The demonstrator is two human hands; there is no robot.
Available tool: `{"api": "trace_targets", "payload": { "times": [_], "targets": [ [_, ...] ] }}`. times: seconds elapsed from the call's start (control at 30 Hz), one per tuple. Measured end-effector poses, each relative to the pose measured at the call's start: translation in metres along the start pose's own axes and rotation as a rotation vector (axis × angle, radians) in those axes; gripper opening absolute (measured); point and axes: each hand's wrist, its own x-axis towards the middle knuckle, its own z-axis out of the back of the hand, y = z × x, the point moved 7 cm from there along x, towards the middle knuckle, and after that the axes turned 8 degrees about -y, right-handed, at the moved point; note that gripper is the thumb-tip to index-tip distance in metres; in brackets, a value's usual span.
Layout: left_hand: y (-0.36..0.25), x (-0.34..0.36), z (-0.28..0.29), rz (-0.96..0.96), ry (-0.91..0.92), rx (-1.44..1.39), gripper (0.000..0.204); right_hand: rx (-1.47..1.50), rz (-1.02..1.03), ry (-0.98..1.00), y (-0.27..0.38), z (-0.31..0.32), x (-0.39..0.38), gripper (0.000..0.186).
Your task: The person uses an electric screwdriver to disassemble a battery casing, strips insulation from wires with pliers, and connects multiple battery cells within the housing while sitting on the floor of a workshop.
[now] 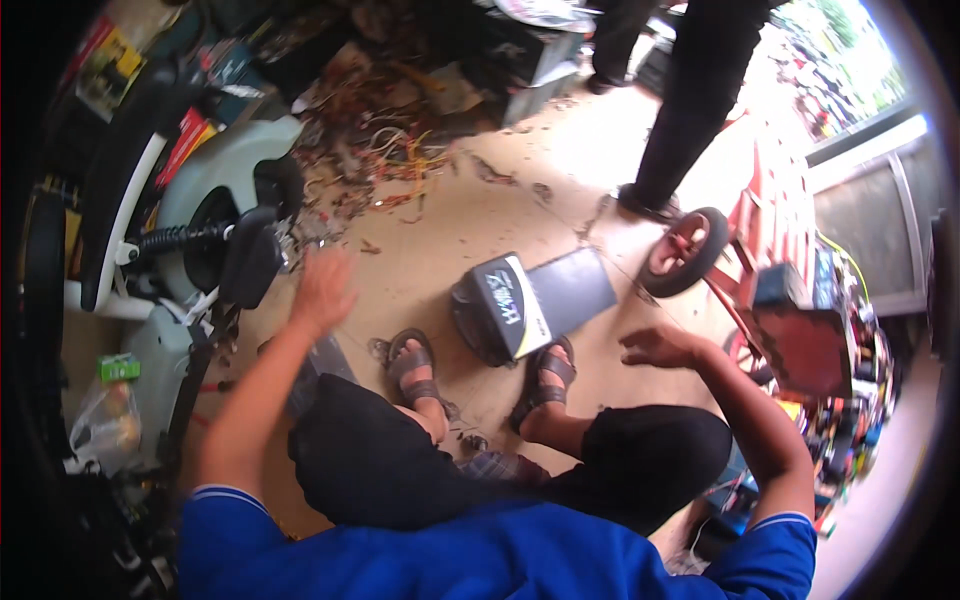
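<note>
The left grip (326,288) is blurred, and the top edge cuts off the standing person (693,110).

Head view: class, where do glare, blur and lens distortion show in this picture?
In the head view, glare washes out the floor beside a standing person's dark-clad legs; also in the head view, the left hand and right hand look soft; the head view's fisheye lens leaves black corners.

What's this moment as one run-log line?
left hand: open, nothing visibly held | right hand: open, nothing visibly held | box: on floor near feet, untouched
</note>
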Motion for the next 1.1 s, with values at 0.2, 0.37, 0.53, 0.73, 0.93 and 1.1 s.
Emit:
{"api": "trace_targets", "payload": {
  "times": [0.2, 0.37, 0.53, 0.73, 0.93, 1.1],
  "targets": [
    [-0.119, -0.136, -0.059, 0.589, 0.147, -0.627, 0.053, 1.069, -0.501, -0.38, -0.165, -0.218, -0.167, 0.06],
    [-0.037, -0.14, -0.022, 1.008, 0.125, -0.943, 0.046, 0.861, -0.683, -0.604, -0.172, -0.376, -0.139, 0.061],
    [-0.01, -0.047, 0.169, 0.842, -0.263, -1.073, 0.052, 0.798, -0.666, -0.647, -0.161, -0.384, -0.103, 0.062],
    [-0.18, 0.075, 0.21, 0.69, 0.012, -1.237, 0.052, 0.787, -0.643, -0.742, -0.2, -0.338, -0.101, 0.063],
    [-0.173, 0.074, 0.0, 1.191, 0.376, -1.198, 0.069, 0.614, -0.438, -0.88, -0.213, -0.177, -0.039, 0.064],
    [-0.19, 0.009, -0.12, 1.636, 0.297, -1.148, 0.082, 0.52, -0.253, -0.698, -0.161, -0.068, 0.028, 0.081]
  ]
}}
